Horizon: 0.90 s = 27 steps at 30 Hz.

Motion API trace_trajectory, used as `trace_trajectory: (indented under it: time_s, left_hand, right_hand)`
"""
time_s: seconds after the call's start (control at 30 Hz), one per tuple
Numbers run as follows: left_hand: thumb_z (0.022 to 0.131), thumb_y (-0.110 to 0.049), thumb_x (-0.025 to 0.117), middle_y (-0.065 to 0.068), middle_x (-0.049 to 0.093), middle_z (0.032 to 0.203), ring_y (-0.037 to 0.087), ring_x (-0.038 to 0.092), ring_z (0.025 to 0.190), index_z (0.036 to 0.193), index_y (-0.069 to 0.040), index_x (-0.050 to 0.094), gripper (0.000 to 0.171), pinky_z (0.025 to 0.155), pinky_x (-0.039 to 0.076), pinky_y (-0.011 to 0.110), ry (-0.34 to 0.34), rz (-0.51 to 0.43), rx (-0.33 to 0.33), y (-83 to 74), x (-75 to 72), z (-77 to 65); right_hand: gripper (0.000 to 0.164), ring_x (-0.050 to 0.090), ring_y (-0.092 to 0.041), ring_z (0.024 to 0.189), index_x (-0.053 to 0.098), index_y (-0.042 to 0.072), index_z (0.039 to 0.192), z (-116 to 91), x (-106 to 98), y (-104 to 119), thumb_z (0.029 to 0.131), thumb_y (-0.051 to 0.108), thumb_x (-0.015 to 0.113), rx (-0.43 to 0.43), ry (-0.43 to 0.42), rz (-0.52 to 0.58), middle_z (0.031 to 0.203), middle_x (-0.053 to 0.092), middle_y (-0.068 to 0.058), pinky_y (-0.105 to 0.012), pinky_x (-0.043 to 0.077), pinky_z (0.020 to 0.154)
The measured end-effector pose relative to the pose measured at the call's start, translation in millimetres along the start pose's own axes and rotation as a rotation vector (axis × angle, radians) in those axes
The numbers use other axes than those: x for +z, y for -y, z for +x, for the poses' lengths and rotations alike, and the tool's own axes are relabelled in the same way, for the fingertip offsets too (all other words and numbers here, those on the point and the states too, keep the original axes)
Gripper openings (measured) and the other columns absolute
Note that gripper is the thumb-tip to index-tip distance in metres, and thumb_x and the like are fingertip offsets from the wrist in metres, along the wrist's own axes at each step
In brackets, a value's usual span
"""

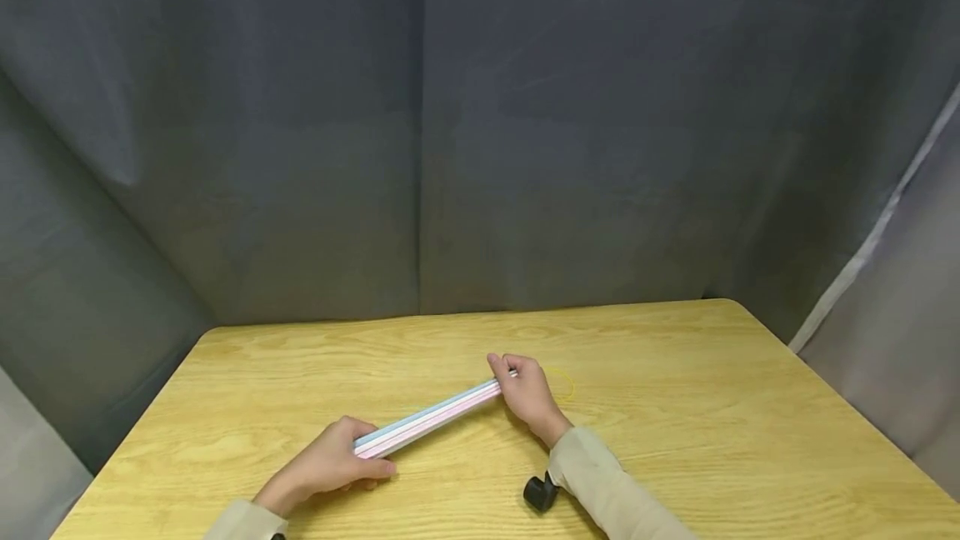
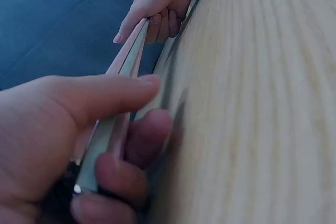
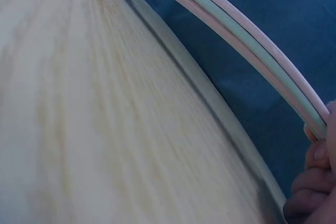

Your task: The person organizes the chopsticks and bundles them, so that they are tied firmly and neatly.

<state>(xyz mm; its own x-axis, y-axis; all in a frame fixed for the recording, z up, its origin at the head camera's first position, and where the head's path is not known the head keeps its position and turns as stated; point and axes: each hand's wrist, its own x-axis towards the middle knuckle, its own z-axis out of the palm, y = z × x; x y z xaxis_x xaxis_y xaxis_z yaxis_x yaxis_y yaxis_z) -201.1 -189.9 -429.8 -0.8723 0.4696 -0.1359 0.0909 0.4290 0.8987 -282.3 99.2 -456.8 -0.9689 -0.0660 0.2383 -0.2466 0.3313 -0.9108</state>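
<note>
A bundle of long, thin straw-like sticks in pale blue, white and pink slants up to the right between the two hands. At its lower left end, the left hand holds it between thumb and fingers; the left wrist view shows the thumb lying across the sticks and fingers curled beneath. Around the upper right end grips the right hand, hiding most of that tip. Just beyond the right hand, a thin yellow loop like a rubber band lies on the table, partly hidden by the hand.
The wood-grain table reaches back to dark grey curtains, which also hang at both sides. Beside the right sleeve is a black wrist camera.
</note>
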Motion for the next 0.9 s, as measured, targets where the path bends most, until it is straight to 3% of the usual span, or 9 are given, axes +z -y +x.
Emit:
trace_trajectory:
  time_s: [0.13, 0.3, 0.43, 0.57, 0.67, 0.77, 0.83, 0.9]
  left_hand:
    - [0.086, -0.018, 0.073, -0.001, 0.053, 0.057, 0.005, 0.039, 0.042, 0.098, 0.003, 0.064, 0.025, 0.038, 0.029, 0.016, 0.098, -0.051, 0.000, 0.7, -0.9, -2.6]
    - [0.088, -0.017, 0.070, -0.006, 0.043, 0.049, 0.000, 0.030, 0.036, 0.097, 0.005, 0.064, 0.024, 0.035, 0.024, 0.017, 0.149, -0.116, -0.008, 3.8, -0.5, -2.0]
    - [0.085, -0.016, 0.072, -0.007, 0.042, 0.049, 0.000, 0.029, 0.037, 0.096, 0.006, 0.067, 0.024, 0.036, 0.023, 0.016, 0.093, -0.132, 0.023, 6.7, 1.3, 3.3]
    - [0.082, -0.016, 0.076, -0.008, 0.044, 0.050, 0.000, 0.030, 0.038, 0.094, 0.005, 0.069, 0.026, 0.037, 0.025, 0.017, 0.036, -0.128, 0.032, 9.7, 2.7, 7.0]
    - [0.081, -0.017, 0.077, -0.007, 0.046, 0.051, 0.001, 0.033, 0.040, 0.095, 0.006, 0.068, 0.028, 0.038, 0.027, 0.016, 0.003, -0.131, 0.039, 11.9, 3.5, 8.6]
    - [0.081, -0.017, 0.077, -0.004, 0.053, 0.059, 0.002, 0.037, 0.045, 0.097, 0.008, 0.068, 0.031, 0.041, 0.032, 0.015, -0.037, -0.162, 0.058, 13.6, 5.3, 9.5]
    - [0.080, -0.015, 0.078, 0.000, 0.059, 0.065, 0.002, 0.038, 0.045, 0.099, 0.009, 0.068, 0.033, 0.041, 0.032, 0.015, -0.071, -0.186, 0.070, 14.6, 6.9, 10.3]
    - [0.079, -0.014, 0.079, 0.003, 0.062, 0.072, 0.001, 0.038, 0.046, 0.098, 0.009, 0.068, 0.032, 0.043, 0.033, 0.015, -0.108, -0.193, 0.092, 15.4, 8.6, 11.2]
  right_hand:
    - [0.049, 0.028, -0.008, 0.049, 0.041, 0.012, 0.057, -0.8, 0.7, 3.2, 0.101, 0.030, 0.050, -0.060, -0.010, -0.064, 0.050, 0.029, 0.007, -0.022, 0.032, 0.056]
    - [0.049, 0.028, -0.006, 0.045, 0.053, 0.010, 0.059, -1.9, -1.2, 8.4, 0.104, 0.029, 0.045, -0.105, 0.008, -0.098, 0.048, 0.031, 0.007, -0.021, 0.033, 0.052]
    - [0.048, 0.042, -0.008, 0.049, 0.066, 0.007, 0.068, -1.8, -4.6, 11.6, 0.104, 0.029, 0.043, -0.122, 0.017, -0.091, 0.055, 0.053, 0.002, -0.025, 0.042, 0.054]
    - [0.049, 0.064, -0.015, 0.078, 0.074, 0.006, 0.083, -1.1, -7.6, 14.1, 0.106, 0.030, 0.038, -0.077, 0.104, -0.012, 0.082, 0.071, -0.006, -0.033, 0.052, 0.078]
    - [0.054, 0.065, -0.022, 0.102, 0.073, 0.004, 0.100, 0.4, -10.3, 16.2, 0.106, 0.037, 0.031, -0.035, 0.196, 0.110, 0.097, 0.074, -0.010, -0.041, 0.043, 0.101]
    - [0.060, 0.060, -0.026, 0.117, 0.068, 0.000, 0.114, 1.0, -13.4, 18.5, 0.106, 0.042, 0.026, -0.003, 0.271, 0.195, 0.104, 0.073, -0.010, -0.045, 0.031, 0.111]
    - [0.061, 0.057, -0.025, 0.121, 0.064, 0.000, 0.120, 0.6, -15.3, 20.0, 0.106, 0.044, 0.025, 0.004, 0.294, 0.173, 0.108, 0.072, -0.009, -0.046, 0.028, 0.113]
    - [0.060, 0.062, -0.025, 0.110, 0.063, 0.000, 0.123, 0.2, -16.8, 21.7, 0.106, 0.044, 0.025, 0.014, 0.289, 0.111, 0.109, 0.072, -0.009, -0.047, 0.040, 0.103]
